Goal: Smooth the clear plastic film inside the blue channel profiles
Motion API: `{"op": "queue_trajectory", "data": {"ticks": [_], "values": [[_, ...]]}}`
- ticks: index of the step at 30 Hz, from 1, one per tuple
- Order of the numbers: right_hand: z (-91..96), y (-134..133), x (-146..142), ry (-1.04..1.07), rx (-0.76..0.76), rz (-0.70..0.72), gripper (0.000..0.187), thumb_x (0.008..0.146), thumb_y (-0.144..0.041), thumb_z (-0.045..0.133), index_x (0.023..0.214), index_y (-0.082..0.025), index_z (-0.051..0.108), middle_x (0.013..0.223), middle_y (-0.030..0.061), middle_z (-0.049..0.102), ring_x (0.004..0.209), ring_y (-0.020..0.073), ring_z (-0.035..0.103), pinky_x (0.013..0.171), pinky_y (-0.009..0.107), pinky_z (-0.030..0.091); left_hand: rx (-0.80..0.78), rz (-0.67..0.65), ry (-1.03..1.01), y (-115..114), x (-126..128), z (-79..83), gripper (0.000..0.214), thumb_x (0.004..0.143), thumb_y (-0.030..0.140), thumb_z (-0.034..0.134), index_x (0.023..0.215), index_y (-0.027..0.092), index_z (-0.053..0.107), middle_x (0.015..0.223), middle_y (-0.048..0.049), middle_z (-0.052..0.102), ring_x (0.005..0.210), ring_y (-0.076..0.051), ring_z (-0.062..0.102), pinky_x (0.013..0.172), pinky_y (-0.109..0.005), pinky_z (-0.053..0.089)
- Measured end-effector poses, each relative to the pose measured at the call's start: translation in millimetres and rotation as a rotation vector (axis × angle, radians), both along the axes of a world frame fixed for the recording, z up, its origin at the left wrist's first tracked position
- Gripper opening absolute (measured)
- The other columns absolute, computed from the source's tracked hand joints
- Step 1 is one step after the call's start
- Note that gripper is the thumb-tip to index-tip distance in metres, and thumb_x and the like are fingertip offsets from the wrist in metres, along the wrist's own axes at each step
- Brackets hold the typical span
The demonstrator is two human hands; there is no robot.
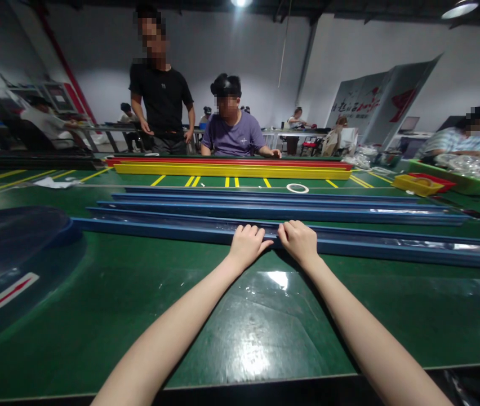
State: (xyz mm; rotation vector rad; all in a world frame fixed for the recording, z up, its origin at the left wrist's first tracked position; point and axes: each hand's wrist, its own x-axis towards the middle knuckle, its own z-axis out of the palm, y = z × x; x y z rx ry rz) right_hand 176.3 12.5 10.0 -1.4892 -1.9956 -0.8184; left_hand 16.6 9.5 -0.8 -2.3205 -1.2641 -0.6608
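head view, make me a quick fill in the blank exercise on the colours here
The rail under the left hand and right hand is coloured ____.
The white ring lies on a table coloured ____.
The arrow at the left is coloured ____.

Missing words: blue; green; red.

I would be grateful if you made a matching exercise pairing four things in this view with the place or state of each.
Things
1. left hand
2. white ring
3. green basin
4. yellow rail

Places or states
A. heaped with shiny clear material
B. alongside a red rail
C. lying flat, just beyond the blue rails
D. fingers curled over the nearest blue rail

Pairs: 1-D, 2-C, 3-A, 4-B
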Motion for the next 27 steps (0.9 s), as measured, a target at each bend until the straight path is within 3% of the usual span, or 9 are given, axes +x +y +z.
{"op": "queue_trajectory", "data": {"ticks": [14, 27], "values": [[-4.5, 5.3, 1.1, -0.008, 0.218, 0.083, 0.039, 0.082, -0.030, 0.039, 0.047, -0.017, 0.049, 0.047, 0.0003, 0.049, 0.051, 0.0087, 0.039, 0.050, 0.024, 0.019, -0.003, 0.008, -0.010, -0.7, 0.8, -0.8, 0.036, 0.081, 0.049, 0.037, 0.079, 0.017, 0.053, 0.076, -0.0056, 0.057, 0.074, -0.020, 0.049, 0.065, -0.032, 0.029], [-3.1, 9.8, -2.9, 0.035, 0.155, 0.031, 0.042, 0.083, -0.028, 0.036, 0.045, -0.016, 0.051, 0.046, 0.0012, 0.051, 0.050, 0.0081, 0.040, 0.048, 0.024, 0.018, 0.013, 0.010, -0.006, -0.3, 0.6, -1.1, 0.037, 0.081, 0.049, 0.037, 0.078, 0.016, 0.054, 0.074, -0.0061, 0.057, 0.073, -0.019, 0.049, 0.064, -0.031, 0.028]]}}
